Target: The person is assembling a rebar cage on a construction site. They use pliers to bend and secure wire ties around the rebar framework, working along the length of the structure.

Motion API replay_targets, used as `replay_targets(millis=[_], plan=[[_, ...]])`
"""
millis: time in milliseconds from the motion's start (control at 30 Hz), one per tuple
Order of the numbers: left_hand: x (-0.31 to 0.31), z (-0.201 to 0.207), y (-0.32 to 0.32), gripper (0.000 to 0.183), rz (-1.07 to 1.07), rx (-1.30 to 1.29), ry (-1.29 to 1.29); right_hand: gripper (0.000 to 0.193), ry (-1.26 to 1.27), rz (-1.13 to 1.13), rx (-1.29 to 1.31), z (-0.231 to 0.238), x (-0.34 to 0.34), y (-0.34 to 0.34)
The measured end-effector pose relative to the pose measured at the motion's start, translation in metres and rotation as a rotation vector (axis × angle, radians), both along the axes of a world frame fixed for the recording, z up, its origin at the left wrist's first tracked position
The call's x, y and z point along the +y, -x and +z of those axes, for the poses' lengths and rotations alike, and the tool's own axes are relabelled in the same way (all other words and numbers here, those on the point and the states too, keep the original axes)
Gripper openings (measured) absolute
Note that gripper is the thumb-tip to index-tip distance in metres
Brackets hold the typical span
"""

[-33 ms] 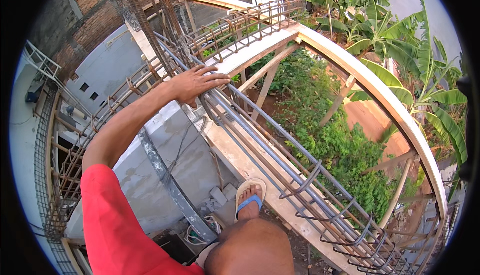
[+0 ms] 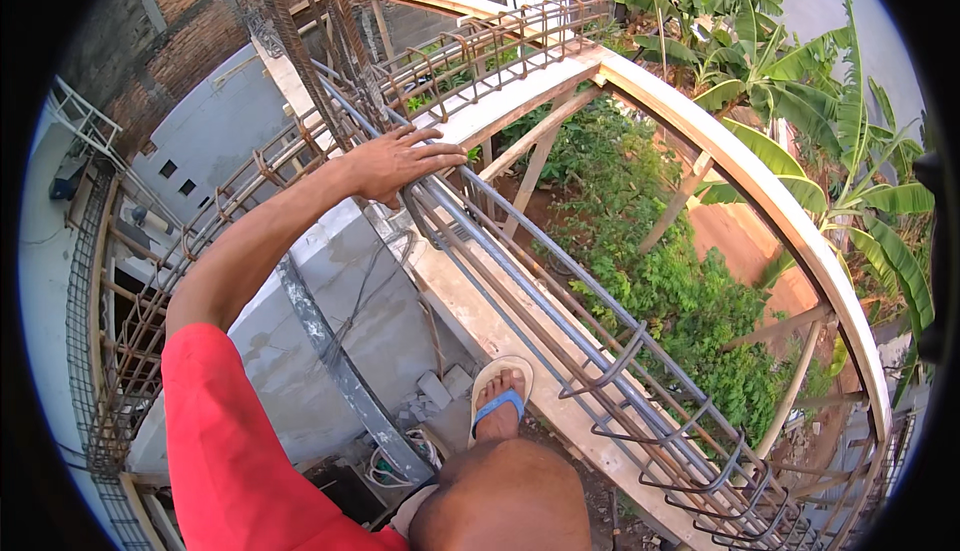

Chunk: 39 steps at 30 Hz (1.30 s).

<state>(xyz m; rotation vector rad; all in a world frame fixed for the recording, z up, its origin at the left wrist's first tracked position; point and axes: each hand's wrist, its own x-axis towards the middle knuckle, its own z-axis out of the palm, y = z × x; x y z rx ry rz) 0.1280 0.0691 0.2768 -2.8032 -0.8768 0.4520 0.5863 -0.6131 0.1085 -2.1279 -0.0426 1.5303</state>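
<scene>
Left hand (image 2: 390,166) on grey steel bars (image 2: 552,251)

Kinda shiny metal's seen on the bars (image 2: 540,294), bare wood on the plank (image 2: 455,279), rough brick on the far-left wall (image 2: 205,43).

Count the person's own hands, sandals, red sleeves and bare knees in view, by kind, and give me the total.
Hands: 1, the left hand, resting on the steel bars
Sandals: 1, the cream sandal with a blue strap
Red sleeves: 1, the red sleeve
Bare knees: 1, the bent knee
Total: 4
</scene>
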Motion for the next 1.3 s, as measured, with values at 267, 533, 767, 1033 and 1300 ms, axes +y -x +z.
replay_targets(millis=[267,533,767,1033,1300], plan=[[0.016,0.000,-0.021,0.135,-0.204,-0.122,0.055,0.027,0.092,0.157,0.008,-0.011,0.029,-0.004],[-0.047,-0.011,-0.101,0.137,-0.326,-0.316,0.203,0.027,0.081,0.220,-0.151,0.000,0.041,0.005],[-0.100,-0.015,-0.153,0.132,-0.397,-0.418,0.215,0.020,0.036,0.341,-0.189,-0.023,0.024,-0.005],[-0.105,-0.015,-0.158,0.141,-0.304,-0.323,0.278,0.020,-0.081,0.428,-0.295,-0.057,0.001,-0.014],[-0.044,0.020,-0.064,0.155,-0.004,-0.025,-0.014,0.027,0.005,0.355,-0.260,-0.059,0.001,-0.019]])
